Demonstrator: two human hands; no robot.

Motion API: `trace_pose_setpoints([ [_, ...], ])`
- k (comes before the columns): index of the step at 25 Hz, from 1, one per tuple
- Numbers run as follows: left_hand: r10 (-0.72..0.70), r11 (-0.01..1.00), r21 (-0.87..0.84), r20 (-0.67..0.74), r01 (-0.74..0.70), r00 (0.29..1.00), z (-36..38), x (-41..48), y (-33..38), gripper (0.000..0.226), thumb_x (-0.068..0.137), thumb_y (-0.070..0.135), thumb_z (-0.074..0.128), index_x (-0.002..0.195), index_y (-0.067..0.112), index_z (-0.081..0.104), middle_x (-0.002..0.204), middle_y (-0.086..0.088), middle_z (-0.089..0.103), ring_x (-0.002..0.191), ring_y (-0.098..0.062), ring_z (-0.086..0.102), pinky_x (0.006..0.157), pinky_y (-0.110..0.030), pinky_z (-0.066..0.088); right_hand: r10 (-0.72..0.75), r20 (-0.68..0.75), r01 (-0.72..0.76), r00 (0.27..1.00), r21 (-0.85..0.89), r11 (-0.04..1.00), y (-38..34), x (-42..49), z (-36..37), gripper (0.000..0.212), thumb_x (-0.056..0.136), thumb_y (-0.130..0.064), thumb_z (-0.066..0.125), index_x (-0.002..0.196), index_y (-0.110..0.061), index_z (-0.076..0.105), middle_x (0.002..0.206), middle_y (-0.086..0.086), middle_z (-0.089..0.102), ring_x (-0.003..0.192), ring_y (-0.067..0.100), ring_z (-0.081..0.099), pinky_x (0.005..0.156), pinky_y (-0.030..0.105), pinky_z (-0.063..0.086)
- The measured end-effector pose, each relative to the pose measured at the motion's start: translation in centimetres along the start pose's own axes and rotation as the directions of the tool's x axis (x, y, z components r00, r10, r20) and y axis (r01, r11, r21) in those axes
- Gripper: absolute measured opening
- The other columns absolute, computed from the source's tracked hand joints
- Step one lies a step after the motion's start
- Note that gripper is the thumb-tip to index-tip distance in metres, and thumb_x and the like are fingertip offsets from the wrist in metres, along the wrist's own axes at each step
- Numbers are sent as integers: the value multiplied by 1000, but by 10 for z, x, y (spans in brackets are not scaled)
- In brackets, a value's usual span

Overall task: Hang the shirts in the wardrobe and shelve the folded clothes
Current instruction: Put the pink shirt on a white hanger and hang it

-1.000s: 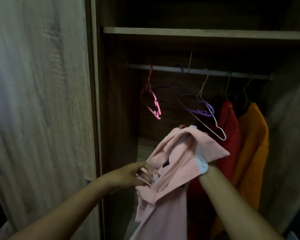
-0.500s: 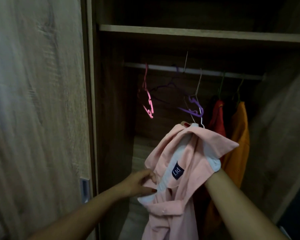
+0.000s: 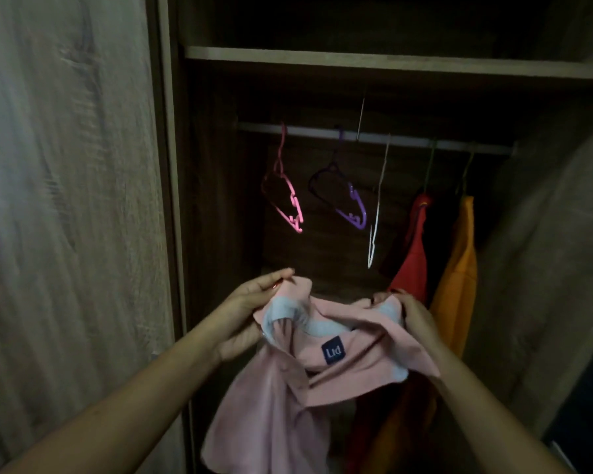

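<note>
Shirt collar (image 3: 326,325) now spread between left hand (image 3: 245,314) and right hand (image 3: 416,319).

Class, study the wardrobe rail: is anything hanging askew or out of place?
Yes: the empty pink hanger and purple hanger hang twisted and tilted on the rail, the white hanger edge-on. The red shirt and orange shirt hang straight.

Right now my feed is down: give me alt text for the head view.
The left hand and right hand hold a pink shirt by its collar before an open wardrobe. On the rail above hang a pink hanger, purple hanger and white hanger, all empty, beside a red shirt and an orange shirt.
</note>
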State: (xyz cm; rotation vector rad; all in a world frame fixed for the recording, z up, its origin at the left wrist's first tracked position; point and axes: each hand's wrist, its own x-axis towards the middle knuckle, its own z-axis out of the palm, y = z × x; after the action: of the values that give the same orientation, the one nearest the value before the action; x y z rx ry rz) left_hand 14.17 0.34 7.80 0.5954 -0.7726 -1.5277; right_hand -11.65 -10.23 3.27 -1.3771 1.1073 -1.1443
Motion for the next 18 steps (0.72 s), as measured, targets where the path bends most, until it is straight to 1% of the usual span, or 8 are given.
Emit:
trace_pose_setpoints([
  [2, 80, 996, -31, 5, -79, 997, 18, -2, 7, 30, 75, 0, 52, 99, 7, 68, 91, -15, 73, 76, -20, 72, 70, -32, 60, 45, -56, -44, 997, 21, 999, 4, -2, 0, 24, 97, -17, 45, 75, -21, 55, 57, -12, 67, 62, -4, 62, 87, 18, 41],
  [4, 129, 992, -10, 29, -129, 991, 30, -2, 13, 32, 75, 2, 52, 103, 9, 66, 88, -11, 73, 75, -17, 71, 74, -28, 58, 92, 82, -91, 992, -12, 996, 5, -17, 15, 26, 98, -20, 41, 87, -12, 63, 86, 9, 68, 79, 18, 62, 93, 38, 43],
  [7, 159, 987, 4, 51, -159, 986, 39, 1, 21, 33, 77, 3, 52, 106, 11, 66, 81, -7, 71, 68, -12, 68, 70, -24, 58, 82, 226, -97, 971, 58, 994, 10, -43, 42, 36, 96, -11, 46, 127, 7, 48, 125, 12, 52, 79, 8, 64, 79, 28, 49],
  [9, 180, 984, -15, 56, -179, 982, 42, 1, 29, 32, 79, 3, 53, 106, 14, 67, 78, -6, 70, 64, -11, 67, 66, -24, 58, 27, 386, -40, 922, 25, 999, 17, -53, 52, 58, 83, -25, 67, 128, 4, 47, 122, 16, 56, 96, 16, 62, 60, 16, 47],
  [10, 186, 982, -23, 59, -185, 981, 42, 1, 32, 31, 80, 4, 53, 105, 15, 68, 77, -6, 69, 63, -11, 66, 64, -24, 58, 2, 474, 9, 881, -20, 1000, 20, -58, 58, 59, 78, -32, 71, 122, 0, 51, 113, 16, 60, 98, 17, 60, 62, 15, 46],
  [14, 209, 975, 52, 92, -215, 974, 35, -4, 43, 32, 73, 15, 72, 105, 16, 72, 84, -6, 69, 71, -12, 67, 70, -27, 58, 0, 418, -16, 908, 34, 999, 37, -51, 64, 23, 92, -10, 56, 112, 2, 59, 104, 10, 69, 88, 10, 65, 76, 23, 54],
  [16, 199, 944, 240, 127, -225, 972, 23, -8, 52, 57, 58, 28, 88, 111, 18, 71, 93, -6, 70, 81, -16, 68, 76, -30, 59, 42, 391, -124, 919, 187, 974, 30, -44, 58, 27, 91, -7, 53, 115, 5, 59, 105, 16, 70, 88, 19, 68, 78, 30, 56],
  [18, 166, 807, 555, 116, -202, 979, 6, -12, 63, 69, 53, 32, 90, 117, 21, 67, 111, -4, 69, 97, -19, 68, 79, -32, 59, 67, 339, -175, 938, 299, 938, 16, -37, 44, 26, 87, -7, 55, 109, 5, 62, 92, 16, 73, 74, 19, 70, 68, 28, 59],
])
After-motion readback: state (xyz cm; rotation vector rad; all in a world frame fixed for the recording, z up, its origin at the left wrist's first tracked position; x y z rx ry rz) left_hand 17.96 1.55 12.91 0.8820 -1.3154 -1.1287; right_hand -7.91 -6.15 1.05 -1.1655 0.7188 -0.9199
